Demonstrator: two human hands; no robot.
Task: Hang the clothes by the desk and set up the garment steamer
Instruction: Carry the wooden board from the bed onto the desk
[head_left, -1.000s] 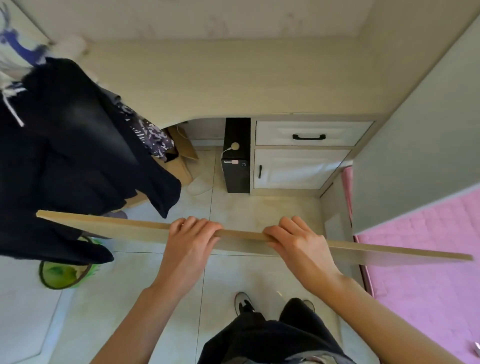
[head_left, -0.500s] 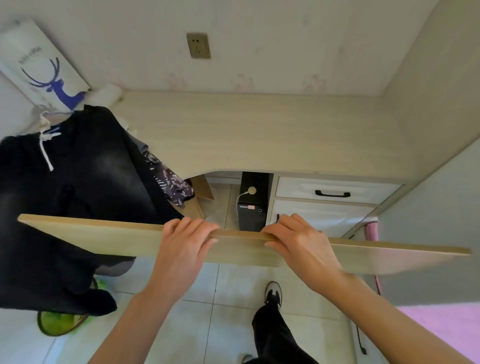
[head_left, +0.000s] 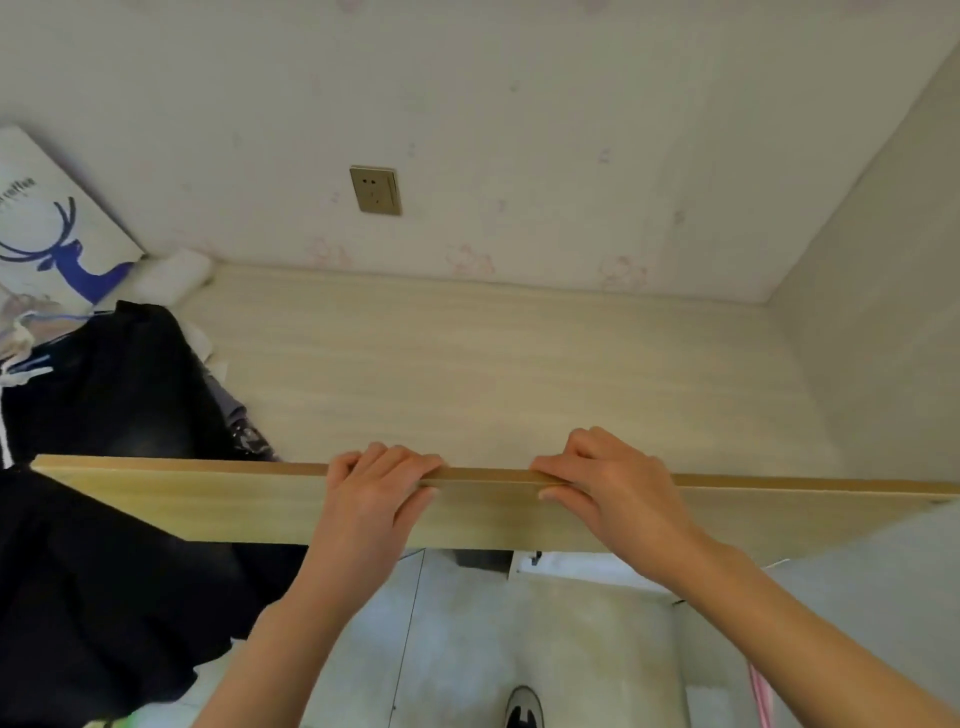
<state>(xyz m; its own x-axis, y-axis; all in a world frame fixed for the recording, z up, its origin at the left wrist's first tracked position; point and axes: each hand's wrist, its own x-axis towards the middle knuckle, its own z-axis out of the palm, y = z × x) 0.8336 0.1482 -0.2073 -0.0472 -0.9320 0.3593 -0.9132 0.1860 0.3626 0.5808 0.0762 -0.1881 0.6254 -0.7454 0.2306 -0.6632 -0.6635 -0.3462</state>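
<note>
- Pale wallpaper with faint pink flowers backs the scene, and a wall socket (head_left: 375, 190) sits on it above the desk (head_left: 493, 374)
- Light wood-grain desk top runs from the left wall area to a plain side panel (head_left: 878, 312) on the right
- Both hands hold a long wooden board (head_left: 208, 499) level in front of the desk edge, spanning nearly the whole width of the view
- Left hand (head_left: 375, 499) grips the board's top edge, fingers curled over the far side and the thumb on the near face
- Right hand (head_left: 605, 483) grips the same top edge just to the right, fingers hooked over it and the thumb lying along the near face
- Dark clothes (head_left: 104, 395) lie heaped on the desk's left end and spill over its edge down toward the floor; a white drawstring (head_left: 21, 374) shows at the far left
- Patterned grey fabric (head_left: 241, 421) peeks out from beside the dark pile, just behind the board
- White paper bag printed with a blue deer (head_left: 57, 234) leans against the wall at the desk's left corner; what is in it cannot be seen
- White roll-shaped object (head_left: 171, 273) lies beside that bag, at the back of the desk
- Tiled floor (head_left: 467, 649) shows below the board, with one shoe (head_left: 523, 706) at the bottom edge
- White cabinet front (head_left: 571, 569) with a dark handle is partly visible under the board
</note>
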